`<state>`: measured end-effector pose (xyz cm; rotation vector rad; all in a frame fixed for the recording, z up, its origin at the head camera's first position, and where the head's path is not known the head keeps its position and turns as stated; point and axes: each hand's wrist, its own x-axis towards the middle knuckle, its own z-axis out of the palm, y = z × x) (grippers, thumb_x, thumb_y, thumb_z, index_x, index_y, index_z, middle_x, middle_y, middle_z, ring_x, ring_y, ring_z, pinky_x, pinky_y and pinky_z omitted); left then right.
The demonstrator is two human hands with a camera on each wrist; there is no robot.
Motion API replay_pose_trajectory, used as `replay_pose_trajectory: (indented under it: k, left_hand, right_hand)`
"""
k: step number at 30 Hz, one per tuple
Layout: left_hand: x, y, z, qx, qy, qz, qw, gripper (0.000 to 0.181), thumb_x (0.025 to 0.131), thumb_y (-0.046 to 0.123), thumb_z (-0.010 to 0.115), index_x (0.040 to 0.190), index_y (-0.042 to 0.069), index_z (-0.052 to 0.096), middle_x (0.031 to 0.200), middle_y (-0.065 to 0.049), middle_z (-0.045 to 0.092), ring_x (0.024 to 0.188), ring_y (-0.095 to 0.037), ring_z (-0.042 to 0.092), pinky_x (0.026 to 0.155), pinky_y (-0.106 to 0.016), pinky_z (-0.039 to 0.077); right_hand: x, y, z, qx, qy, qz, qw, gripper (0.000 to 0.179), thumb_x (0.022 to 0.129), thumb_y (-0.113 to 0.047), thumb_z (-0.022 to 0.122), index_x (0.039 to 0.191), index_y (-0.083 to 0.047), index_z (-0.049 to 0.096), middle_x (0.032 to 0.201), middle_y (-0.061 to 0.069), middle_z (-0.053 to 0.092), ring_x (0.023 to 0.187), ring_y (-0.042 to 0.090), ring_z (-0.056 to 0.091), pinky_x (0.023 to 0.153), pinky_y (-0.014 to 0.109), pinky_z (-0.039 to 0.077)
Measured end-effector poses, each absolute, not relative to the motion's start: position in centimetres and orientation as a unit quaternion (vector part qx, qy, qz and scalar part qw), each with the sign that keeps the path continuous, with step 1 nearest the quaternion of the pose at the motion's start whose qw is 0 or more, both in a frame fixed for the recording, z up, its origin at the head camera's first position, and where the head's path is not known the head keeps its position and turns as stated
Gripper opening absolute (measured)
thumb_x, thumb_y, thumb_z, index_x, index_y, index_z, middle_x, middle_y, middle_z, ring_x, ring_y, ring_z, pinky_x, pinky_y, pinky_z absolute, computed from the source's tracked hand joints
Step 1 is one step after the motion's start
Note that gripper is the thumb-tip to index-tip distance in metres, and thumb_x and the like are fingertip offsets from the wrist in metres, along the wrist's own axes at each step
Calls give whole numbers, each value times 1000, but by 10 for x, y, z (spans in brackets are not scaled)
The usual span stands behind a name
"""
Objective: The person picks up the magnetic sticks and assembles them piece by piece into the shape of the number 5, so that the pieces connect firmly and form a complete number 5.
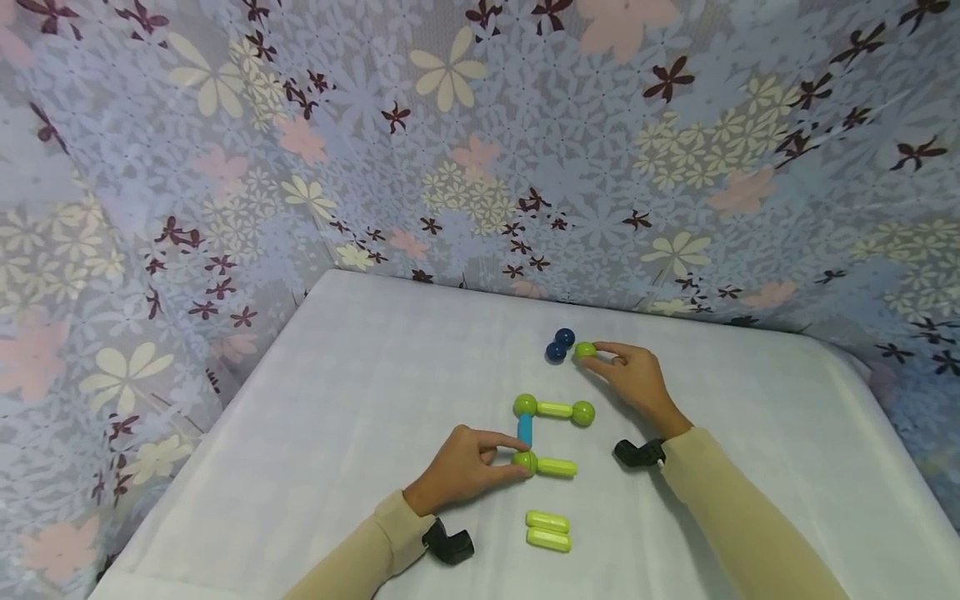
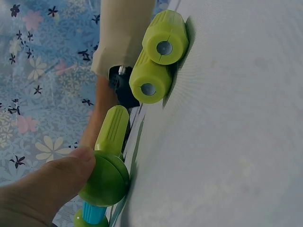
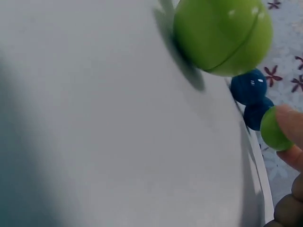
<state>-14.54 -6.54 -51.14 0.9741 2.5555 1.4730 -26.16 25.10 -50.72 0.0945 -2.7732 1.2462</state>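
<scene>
Beige sleeves [image 1: 360, 554] come closest, each with a black wrist camera [image 1: 637, 453] at the cuff. Past the cuffs, the left hand [image 1: 461, 468] pinches a green ball [image 1: 524, 463] between thumb and forefinger. From that ball a yellow-green rod [image 1: 557, 467] runs off to the right of the fingertips, and a blue rod [image 1: 525, 431] leads beyond them to a farther green ball [image 1: 526, 405], where another rod [image 1: 555, 410] points right to an end ball [image 1: 582, 413]. Nearer the person than these fingers, two loose rods [image 1: 548, 540] lie side by side. Farther out, the right hand [image 1: 636, 382] grips a separate green ball [image 1: 585, 351] by thumb and finger; just left of its fingertips sit two dark blue balls [image 1: 556, 352], touching each other, on white cloth [image 1: 375, 358]. Floral fabric [image 1: 450, 167] hangs beyond both hands.
</scene>
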Motion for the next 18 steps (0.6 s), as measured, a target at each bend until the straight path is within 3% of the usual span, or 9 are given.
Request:
replay_pose_trajectory:
  k: [5, 12, 18]
  left_hand:
    - [-146, -65, -512, 314, 824, 472, 18, 30, 86, 34, 85, 112, 21, 80, 50, 17, 30, 47, 4, 24, 45, -18, 25]
    - [-146, -64, -510, 315, 822, 475, 16, 30, 85, 35, 85, 112, 21, 80, 51, 17, 30, 47, 3, 24, 46, -18, 25]
    - [-145, -64, -511, 311, 822, 477, 18, 31, 85, 36, 85, 112, 21, 80, 51, 17, 29, 47, 3, 24, 46, -18, 25]
  right_hand:
    - [-237, 265, -509, 12, -885, 462, 63, 68, 86, -60, 75, 135, -13, 69, 53, -6, 33, 48, 11, 28, 48, 30, 31]
    - [-181, 283, -511, 11, -856, 508, 95, 54, 90, -41, 79, 133, -10, 69, 54, -6, 28, 48, 8, 25, 46, 31, 30]
    - [-147, 279, -511, 41, -865, 494, 75, 47, 90, -32, 81, 127, -6, 72, 53, -7, 30, 47, 5, 26, 42, 26, 29]
